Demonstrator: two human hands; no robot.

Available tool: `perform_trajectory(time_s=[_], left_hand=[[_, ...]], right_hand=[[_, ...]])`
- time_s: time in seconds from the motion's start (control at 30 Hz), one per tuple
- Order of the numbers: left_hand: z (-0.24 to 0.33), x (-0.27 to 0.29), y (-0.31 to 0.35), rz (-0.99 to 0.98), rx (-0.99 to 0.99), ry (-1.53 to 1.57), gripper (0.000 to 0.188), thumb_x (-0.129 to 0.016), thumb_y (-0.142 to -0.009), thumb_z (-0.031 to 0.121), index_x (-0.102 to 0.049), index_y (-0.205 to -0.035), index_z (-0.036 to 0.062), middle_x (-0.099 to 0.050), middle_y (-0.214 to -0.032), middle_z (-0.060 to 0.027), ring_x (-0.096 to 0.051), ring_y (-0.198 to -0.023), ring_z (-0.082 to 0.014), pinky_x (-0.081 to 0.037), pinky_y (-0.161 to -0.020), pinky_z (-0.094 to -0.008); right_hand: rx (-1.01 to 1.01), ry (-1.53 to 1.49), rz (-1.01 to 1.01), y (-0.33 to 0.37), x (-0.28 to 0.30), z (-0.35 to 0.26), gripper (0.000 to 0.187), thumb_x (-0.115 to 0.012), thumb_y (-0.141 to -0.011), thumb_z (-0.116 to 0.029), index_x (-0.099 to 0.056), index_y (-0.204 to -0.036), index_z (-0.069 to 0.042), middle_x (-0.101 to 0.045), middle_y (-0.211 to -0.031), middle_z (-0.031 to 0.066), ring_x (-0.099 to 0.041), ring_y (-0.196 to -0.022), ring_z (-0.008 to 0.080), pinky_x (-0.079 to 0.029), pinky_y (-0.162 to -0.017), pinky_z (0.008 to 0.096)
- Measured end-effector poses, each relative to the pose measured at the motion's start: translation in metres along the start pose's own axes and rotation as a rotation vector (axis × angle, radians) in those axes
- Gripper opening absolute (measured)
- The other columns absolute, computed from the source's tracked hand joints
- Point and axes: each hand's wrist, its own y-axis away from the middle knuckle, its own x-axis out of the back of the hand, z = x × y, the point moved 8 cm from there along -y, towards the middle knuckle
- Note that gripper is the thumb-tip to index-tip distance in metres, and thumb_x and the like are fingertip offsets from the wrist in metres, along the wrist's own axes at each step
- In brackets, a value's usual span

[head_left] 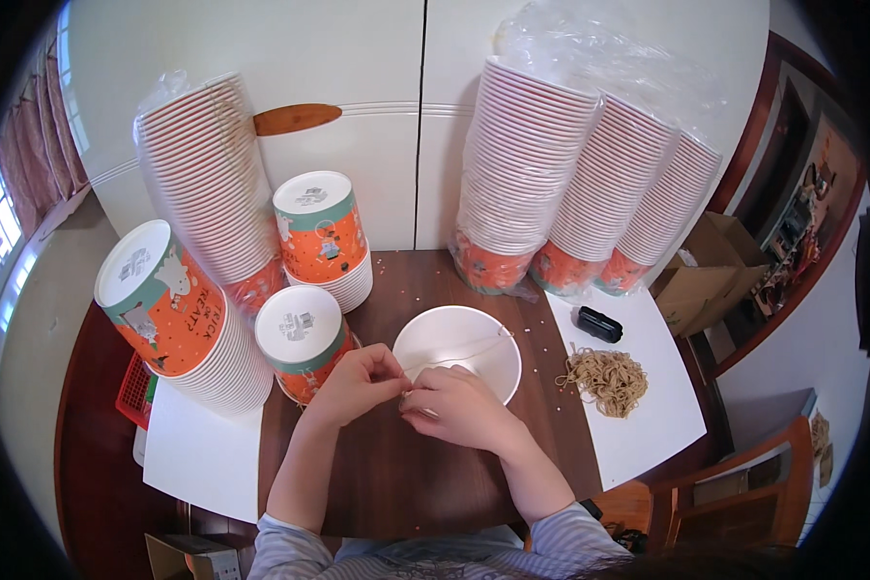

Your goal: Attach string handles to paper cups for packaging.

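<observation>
My left hand (365, 384) and my right hand (457, 406) meet over the near left rim of a white paper bucket (505, 377), which stands with its mouth up. Both have their fingertips pinched close together. A thin pale string (474, 351) runs from between them across the bucket's opening to its far right rim. Its end in the fingers is mostly hidden. Beside my left forearm, an orange bucket with a green band (300, 324) sits upside down.
More upside-down buckets (321, 227) and a tall leaning stack (169, 309) stand at left. Plastic-wrapped bucket stacks (532, 164) line the back. A heap of tan strings (606, 381) lies on the white right side of the table, near a black object (599, 325). A wooden chair (735, 493) stands right.
</observation>
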Motion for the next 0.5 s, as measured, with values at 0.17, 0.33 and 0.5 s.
perform_trajectory(time_s=[0.17,0.33,0.5], left_hand=[[0.004,0.0,0.004,-0.025,-0.041,-0.198,0.014,-0.065,-0.073,0.005,-0.052,-0.077,0.0028,-0.057,-0.069,-0.0003,-0.053,-0.066,-0.0048,-0.042,-0.057,-0.0196],[0.003,-0.007,0.002,-0.057,-0.096,-0.07,0.021,-0.064,-0.074,0.004,-0.045,-0.082,0.0042,-0.055,-0.072,-0.0004,-0.052,-0.066,-0.0046,-0.04,-0.056,-0.0179],[0.0,-0.003,0.001,-0.02,-0.018,0.037,0.019,-0.062,-0.076,0.004,-0.044,-0.085,0.0045,-0.055,-0.071,-0.0017,-0.052,-0.065,-0.0047,-0.039,-0.055,-0.0178]], right_hand=[[-0.132,-0.167,0.089,-0.003,0.014,0.018,0.018,-0.066,-0.071,-0.016,-0.056,-0.082,-0.008,-0.056,-0.082,0.0072,-0.056,-0.081,0.0243,-0.045,-0.072,0.0349],[-0.188,-0.299,0.135,-0.003,0.008,0.027,0.032,-0.068,-0.069,-0.012,-0.051,-0.096,-0.006,-0.058,-0.094,0.0094,-0.057,-0.087,0.0263,-0.044,-0.077,0.0363],[-0.171,-0.222,0.19,-0.005,0.01,0.024,0.034,-0.068,-0.069,-0.012,-0.049,-0.097,-0.007,-0.061,-0.088,0.0074,-0.057,-0.084,0.0264,-0.043,-0.075,0.0362]])
